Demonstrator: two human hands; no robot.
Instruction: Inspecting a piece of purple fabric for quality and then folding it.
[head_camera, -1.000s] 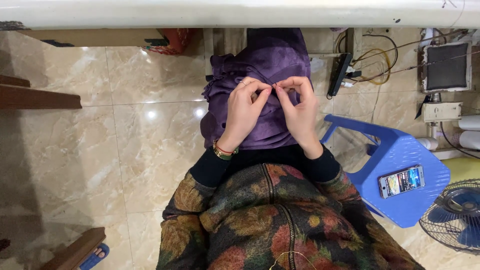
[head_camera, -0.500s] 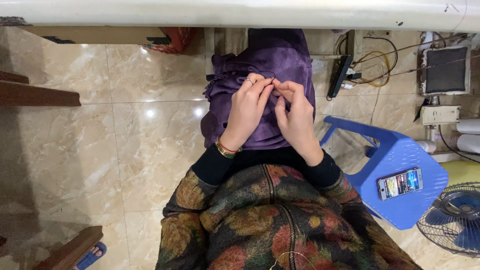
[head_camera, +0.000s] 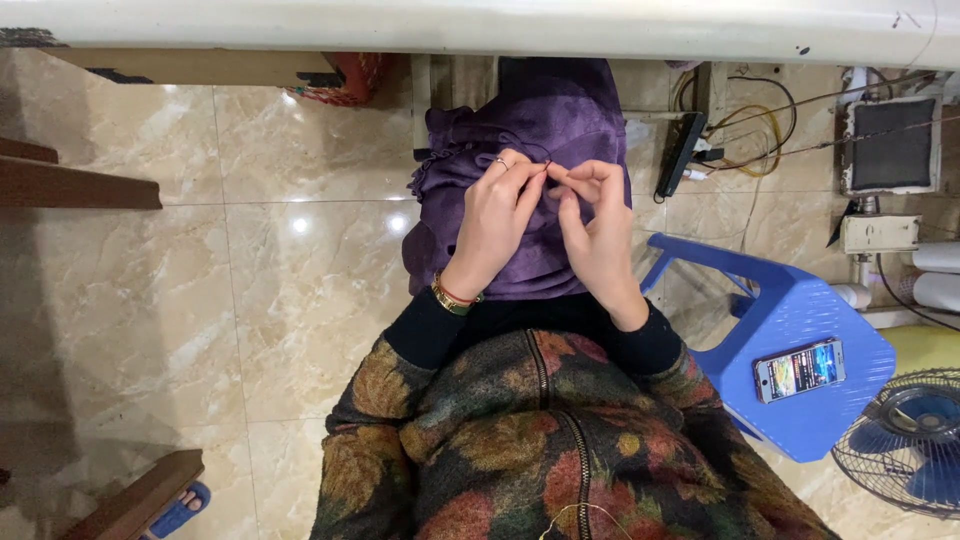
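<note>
Far left there's a dark wooden plank (head_camera: 75, 185) jutting in over the marble-look tile floor (head_camera: 250, 300), and another bit of wood (head_camera: 140, 500) down in the bottom corner with a blue slipper (head_camera: 180, 508) tucked right beside it. Up top, a white table edge (head_camera: 480, 25) runs the whole width, with something red and woven (head_camera: 350, 78) poking out underneath.

In the middle, the purple fabric (head_camera: 540, 120) is draped down from under that table edge onto the person's lap, bunched up on its left side. The left hand (head_camera: 495, 220) rests on it, fingers curled in, thumb and forefinger pinched shut on a small fold of the cloth; ring on one finger, gold and red bangles at the wrist. The right hand (head_camera: 595, 225) sits just beside it, also pinched closed on the fabric, fingertips of both hands touching. Whether there's a needle or thread in there, can't tell, too small. Both forearms in a floral zip jacket cover the lower part of the cloth.

Right of that: a black power strip (head_camera: 680, 152) with a tangle of yellow and black cables (head_camera: 750, 130), then a blue plastic stool (head_camera: 790, 350) with a phone (head_camera: 800, 370) lying on it, screen lit up. A grey box-shaped thing (head_camera: 890, 145) sits by the wall, and a fan (head_camera: 905, 440) with a wire guard is in the bottom right corner.
</note>
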